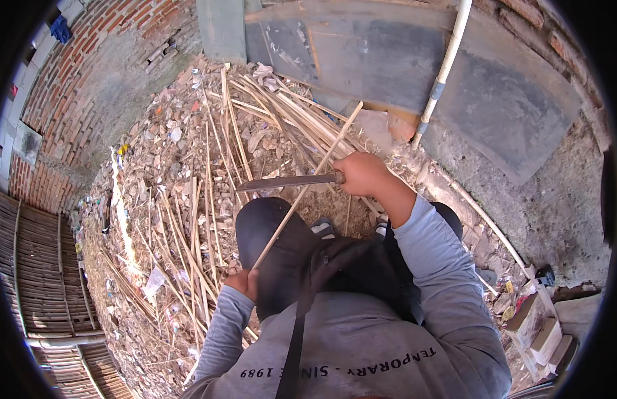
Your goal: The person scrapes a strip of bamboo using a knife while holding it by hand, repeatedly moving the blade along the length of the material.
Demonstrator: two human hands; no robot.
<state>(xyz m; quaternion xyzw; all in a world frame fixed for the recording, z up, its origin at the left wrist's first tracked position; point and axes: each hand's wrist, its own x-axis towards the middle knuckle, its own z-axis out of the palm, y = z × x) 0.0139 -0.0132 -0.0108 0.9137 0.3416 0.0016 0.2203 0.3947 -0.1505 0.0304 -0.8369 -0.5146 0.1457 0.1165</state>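
Observation:
My right hand (pixel 363 173) is closed round the handle of a machete (pixel 288 181), whose long dark blade points left above my knees. A thin bamboo strip (pixel 292 211) slants up and away from my left hand (pixel 243 284), which grips its near end beside my left thigh. The blade crosses the strip near its middle; whether the two touch I cannot tell. Beyond my right hand lies a bundle of pale bamboo strips (pixel 295 120). More loose strips (pixel 198 249) are on the ground to my left.
Rubble and litter (pixel 168 139) cover the ground. A white pole (pixel 441 80) leans against the grey panel (pixel 381 60) ahead. A brick wall (pixel 89 80) stands at the far left, with a woven bamboo panel (pixel 42 266) nearer. Wooden blocks (pixel 538 332) sit at the lower right.

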